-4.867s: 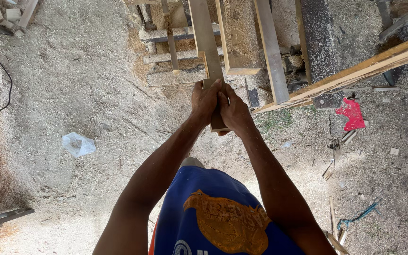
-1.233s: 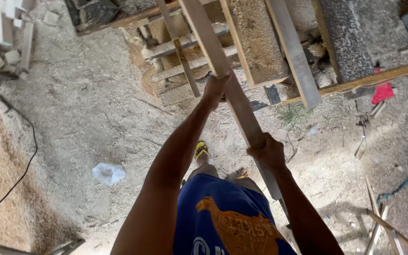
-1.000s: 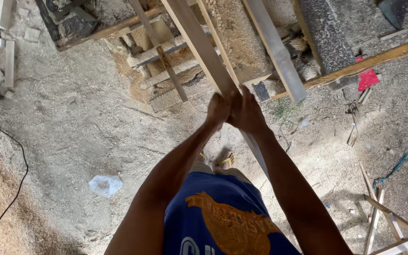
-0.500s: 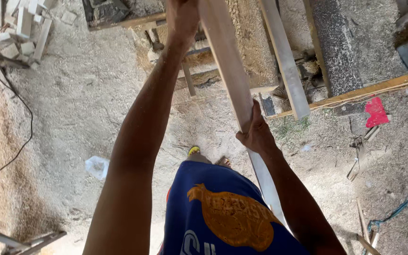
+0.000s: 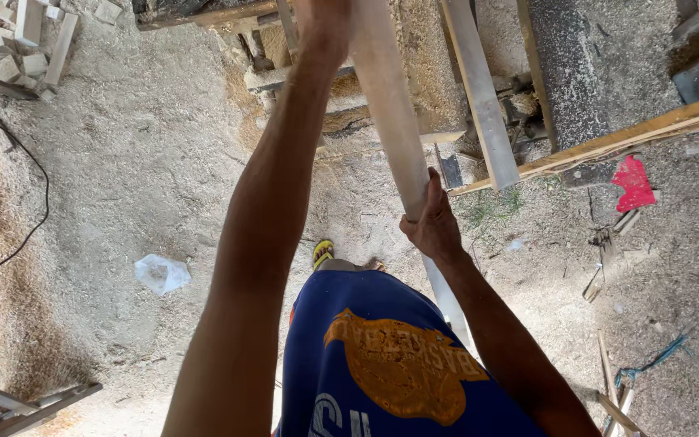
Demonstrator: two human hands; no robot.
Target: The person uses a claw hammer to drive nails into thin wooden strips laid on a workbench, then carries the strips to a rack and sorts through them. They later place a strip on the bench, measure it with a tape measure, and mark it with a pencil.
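Observation:
I look down along a long pale wooden plank that runs from the top of the view down past my right side. My left hand is stretched far forward and grips the plank near the top edge of the view. Closer to my body, my right hand is wrapped around the same plank. My blue shirt with an orange print fills the bottom of the view. The plank's lower end passes behind my right forearm.
Sawdust covers the ground. More planks and a long beam lie over a wooden frame ahead. A red scrap lies at right, a white plastic bag at left, a black cable and wood offcuts far left.
My hands, clasped together on the plank a second ago, have come apart: the left has slid far forward along it, the right stays lower. The plank has moved forward.

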